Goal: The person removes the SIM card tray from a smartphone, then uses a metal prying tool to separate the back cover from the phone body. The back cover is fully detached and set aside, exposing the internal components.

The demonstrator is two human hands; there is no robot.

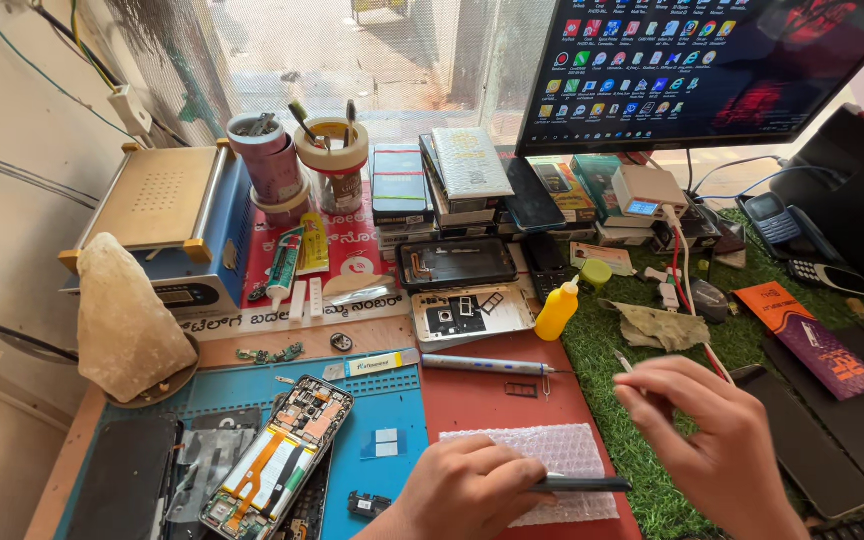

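Left hand (467, 490): my grip pins a thin dark flat phone part (582, 484) on white bubble wrap (552, 450), cushioning it.
Right hand (717, 440): pinches slim metal tweezers (622, 361), poised above.

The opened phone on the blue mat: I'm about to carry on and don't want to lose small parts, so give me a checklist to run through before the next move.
1. Left hand grips the dark tool over the bubble wrap: ok.
2. Right hand holds a thin tool: ok; its tip is too small to tell.
3. Opened phone lies flat on the blue mat, insides up: ok.
4. Loose small part lies beside the phone, not in a tray: not ok.
5. Yellow bottle stands upright: ok; whether capped, cannot tell.
6. Screwdriver lies apart from both hands: ok.
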